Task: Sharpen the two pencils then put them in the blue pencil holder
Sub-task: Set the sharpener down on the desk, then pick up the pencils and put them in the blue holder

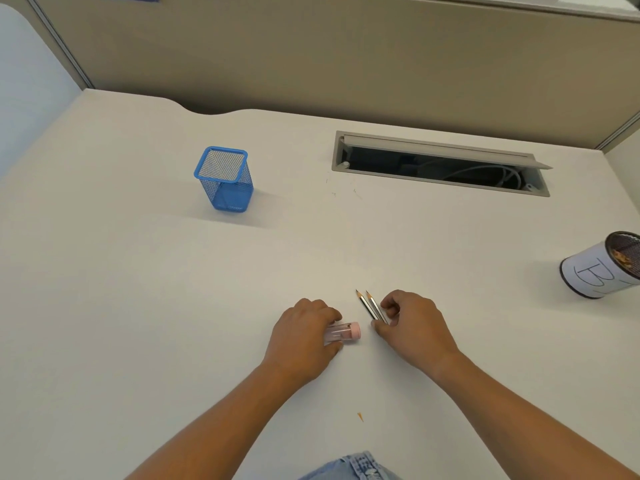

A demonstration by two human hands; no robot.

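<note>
Your left hand [304, 336] fingers wrap pink sharpener [343, 333], body half hidden; right hand [414, 327] fingers seemingly pinch two pencils [370, 306], tips toward 11 o'clock, ends covered.

White desk [138, 306] carries blue pencil holder [224, 180], two pencils [370, 306], pink sharpener [344, 332].

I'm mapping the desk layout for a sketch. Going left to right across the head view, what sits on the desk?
Blue holder → left hand on the pink sharpener → two pencils → right hand → cable hatch → paper-wrapped cup.
</note>
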